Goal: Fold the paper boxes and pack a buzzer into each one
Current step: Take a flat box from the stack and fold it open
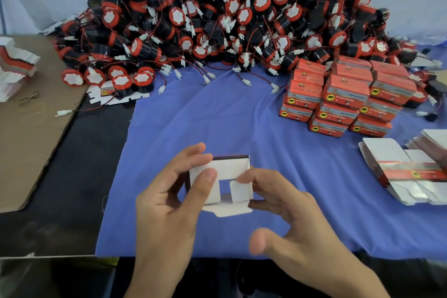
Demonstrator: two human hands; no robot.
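A half-folded paper box (223, 172), white inside with a red and dark top edge, is held above the blue cloth (242, 116) near the front. My left hand (169, 198) grips its left side, thumb pressing on the left flap. My right hand (290, 210) holds the right side, with fingertips pushing the right flap inward. The box's end is still open in the middle and a bottom tab sticks out. A big heap of black and red buzzers (229, 19) with white-plugged wires fills the back of the table.
Finished red boxes (343, 97) are stacked at the right. Flat unfolded boxes (411, 172) lie at the far right, and another stack of flat boxes (14, 65) sits on brown cardboard (31, 133) at the left. A dark table strip (79, 189) borders the cloth.
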